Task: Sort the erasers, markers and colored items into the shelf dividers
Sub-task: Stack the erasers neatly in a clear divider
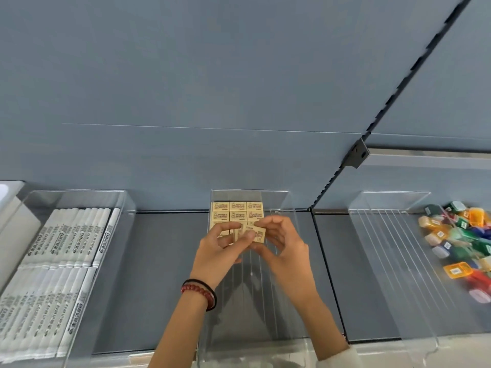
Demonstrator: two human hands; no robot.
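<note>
A flat blue-grey back panel point(186, 75) fills the upper view. A black slotted upright rail point(414, 68) runs diagonally across it. A dark metal bracket point(358, 155) is fixed to the rail. Below lie two dark grey shelf boards, left point(164, 261) and right point(350, 261), which meet at a black seam. A white boxy object point(10, 203) sits at the far left edge.

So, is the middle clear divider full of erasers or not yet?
Not full: erasers fill only the back of the divider; its front is bare.
</note>
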